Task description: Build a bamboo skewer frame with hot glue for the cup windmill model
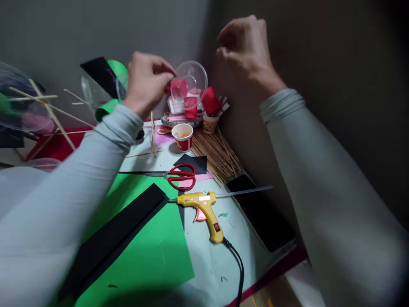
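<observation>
My left hand [146, 81] is raised over the back of the table, its fingers pinched together beside a clear plastic lid [191, 80] and some red pieces [191, 102]; what it pinches is too small to make out. My right hand [246, 49] hangs higher, near the wall, fingers curled inward with nothing visible in them. Below both hands lie red-handled scissors [179, 175], a yellow glue gun [206, 211] with a black cord, a green sheet [150, 251] and a long black strip [124, 230].
A paper cup [182, 136] stands behind the scissors beside a bundle of wooden sticks [215, 155]. A dark phone [260, 213] lies at the right edge by the wall. Clear plastic containers and skewers [47, 113] crowd the left. A metal ruler [246, 192] lies across the phone's top.
</observation>
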A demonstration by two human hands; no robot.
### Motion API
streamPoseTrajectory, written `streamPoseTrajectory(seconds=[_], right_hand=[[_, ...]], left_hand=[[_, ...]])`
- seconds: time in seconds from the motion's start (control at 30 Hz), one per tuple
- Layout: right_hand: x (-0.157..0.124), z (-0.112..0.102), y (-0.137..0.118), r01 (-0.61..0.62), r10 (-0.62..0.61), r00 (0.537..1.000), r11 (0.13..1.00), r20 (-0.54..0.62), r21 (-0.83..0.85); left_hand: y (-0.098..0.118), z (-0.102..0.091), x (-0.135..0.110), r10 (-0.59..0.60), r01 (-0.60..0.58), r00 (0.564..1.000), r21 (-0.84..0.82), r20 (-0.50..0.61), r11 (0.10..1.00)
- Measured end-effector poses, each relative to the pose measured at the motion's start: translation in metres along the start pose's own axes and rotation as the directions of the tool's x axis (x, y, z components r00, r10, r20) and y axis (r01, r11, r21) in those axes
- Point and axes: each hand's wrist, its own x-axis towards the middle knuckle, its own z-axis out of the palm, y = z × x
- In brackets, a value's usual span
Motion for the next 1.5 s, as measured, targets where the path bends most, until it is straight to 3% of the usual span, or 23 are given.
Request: streamPoseTrajectory(seconds=[0.2,0.33,0.53,0.7,0.8,0.9,1.03,1.13,1.27,1.37,1.5], right_hand=[[-0.024,-0.044,-0.020,0.059,-0.059,0.992,0.998,-0.111,-0.007],[-0.050,-0.075,-0.037,0.045,-0.034,0.987,0.997,-0.158,0.065],[-0.136,-0.099,-0.083,0.129,-0.080,0.973,0.967,-0.219,0.221],[-0.231,-0.069,-0.132,0.204,-0.230,0.973,0.898,0.020,0.390],[-0.275,-0.038,-0.157,0.266,-0.376,0.880,0.897,0.292,0.353],[-0.304,-0.012,-0.185,0.351,-0.469,0.811,0.868,0.350,0.351],[-0.329,0.014,-0.225,0.423,-0.576,0.678,0.814,0.457,0.398],[-0.347,0.032,-0.246,0.425,-0.610,0.636,0.788,0.473,0.445],[-0.374,0.050,-0.251,0.490,-0.637,0.636,0.770,0.436,0.410],[-0.391,0.058,-0.244,0.560,-0.656,0.675,0.753,0.337,0.345],[-0.406,0.067,-0.238,0.626,-0.659,0.749,0.739,0.074,0.251]], left_hand=[[0.008,-0.001,-0.067,-0.082,0.075,0.996,-0.162,-0.035,0.984],[0.008,-0.018,-0.100,-0.109,0.110,0.994,-0.199,0.014,0.974],[0.002,-0.062,-0.148,-0.124,0.138,0.982,-0.089,0.140,0.986],[-0.013,-0.106,-0.190,-0.137,0.110,0.962,0.127,0.235,0.986],[-0.024,-0.132,-0.227,-0.150,0.085,0.961,0.266,0.232,0.960],[-0.031,-0.152,-0.271,-0.155,0.063,0.961,0.365,0.229,0.929],[-0.038,-0.161,-0.323,-0.156,0.046,0.964,0.439,0.217,0.897],[-0.046,-0.157,-0.352,-0.145,0.014,0.958,0.462,0.249,0.887],[-0.059,-0.148,-0.380,-0.123,-0.139,0.909,0.568,0.398,0.811],[-0.063,-0.142,-0.392,-0.090,-0.226,0.902,0.638,0.423,0.736],[-0.061,-0.141,-0.395,-0.016,-0.271,0.923,0.678,0.385,0.683]])
